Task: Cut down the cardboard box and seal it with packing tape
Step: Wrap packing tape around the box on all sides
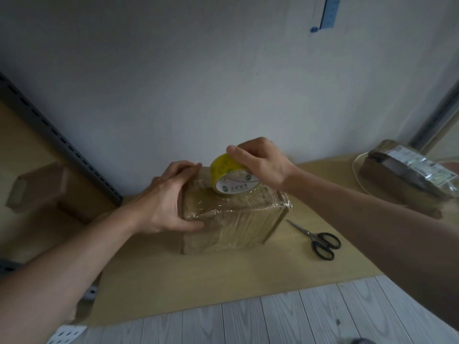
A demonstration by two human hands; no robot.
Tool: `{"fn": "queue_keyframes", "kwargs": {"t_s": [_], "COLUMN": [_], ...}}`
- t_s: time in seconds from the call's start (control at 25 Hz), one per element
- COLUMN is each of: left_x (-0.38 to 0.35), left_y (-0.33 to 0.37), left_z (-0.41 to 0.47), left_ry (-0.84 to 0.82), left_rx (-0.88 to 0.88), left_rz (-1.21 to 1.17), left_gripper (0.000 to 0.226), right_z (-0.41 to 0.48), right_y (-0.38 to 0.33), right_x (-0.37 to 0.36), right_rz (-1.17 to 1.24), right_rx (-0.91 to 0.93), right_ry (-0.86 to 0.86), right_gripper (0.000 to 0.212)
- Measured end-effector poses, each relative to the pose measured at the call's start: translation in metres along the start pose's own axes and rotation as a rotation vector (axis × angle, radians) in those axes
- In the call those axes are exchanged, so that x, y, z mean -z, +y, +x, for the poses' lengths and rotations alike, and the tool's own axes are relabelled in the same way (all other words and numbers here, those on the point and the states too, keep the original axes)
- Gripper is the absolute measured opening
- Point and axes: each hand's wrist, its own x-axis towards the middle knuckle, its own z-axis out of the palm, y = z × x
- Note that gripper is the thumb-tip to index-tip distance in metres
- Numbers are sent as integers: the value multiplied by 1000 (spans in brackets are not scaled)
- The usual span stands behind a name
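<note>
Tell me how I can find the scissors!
Start at the tan tabletop below the white wall. In its middle stands a cardboard box wrapped in clear tape, with a yellow tape roll on top. The scissors lie flat on the tabletop just right of that box, not touching it: nothing else there has black loop handles.

Where everything sits on our counter (173, 281)

We've got the cardboard box (236, 219) mid-counter near the wall, with the tape roll (233, 177) on its top toward the back. Our left hand (169, 199) holds the box's left end and our right hand (260, 165) grips the roll from above. The scissors (320, 240) lie just right of the box, a second parcel (407, 177) sits far right, and another carton (44, 189) is off to the left.
</note>
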Motion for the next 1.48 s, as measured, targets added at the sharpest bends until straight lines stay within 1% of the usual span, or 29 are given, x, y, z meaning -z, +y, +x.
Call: {"fn": "queue_keyframes", "kwargs": {"t_s": [0.08,0.2,0.32,0.44,0.48,0.56,0.64,0.76,0.88,0.96,1.04,1.12,1.16,1.24,1.32,1.4,1.48], "left_x": [1,-3,-8,-11,-12,-14,-16,-23,-21,-15,-10,-16,-22,-36,-50,-53,-44], "left_y": [-9,-21,-35,-41,-42,-44,-51,-56,-58,-48,-21,20,40,70,78,74,70], "left_z": [-1,-9,-17,-16,-16,-18,-23,-26,-25,-24,-12,14,30,58,71,72,61], "left_ry": [-3,-25,-61,-54,-49,-53,-55,-64,-86,-151,-216,-186,-169,-162,-147,-91,-9], "left_rx": [-7,3,27,10,8,18,32,31,43,64,87,30,3,6,33,32,-11], "left_rz": [-31,-19,-53,-91,-97,-93,-73,-56,-49,48,195,265,249,200,231,246,144], "left_gripper": [126,126,128,125,125,125,127,129,129,136,147,153,154,156,151,144,141], "right_z": [9,14,0,-12,-11,-9,-8,-11,-12,-14,-17,-19,-19,-20,-22,-25,-24], "right_y": [-3,3,32,53,53,54,57,66,71,74,78,79,78,74,72,69,56], "right_x": [-2,26,58,61,58,50,40,23,17,11,9,7,6,7,9,14,27], "right_rz": [-44,-226,-402,-381,-414,-596,-694,-652,-577,-530,-475,-463,-460,-424,-364,-287,-161], "right_rx": [54,143,88,-8,-32,-50,-52,-51,-51,-54,-81,-102,-115,-160,-200,-213,-178], "right_ry": [-24,17,52,64,64,43,30,-14,6,35,63,79,86,99,89,98,162], "right_gripper": [55,52,51,51,50,50,51,54,57,58,59,58,57,53,47,44,49]}}
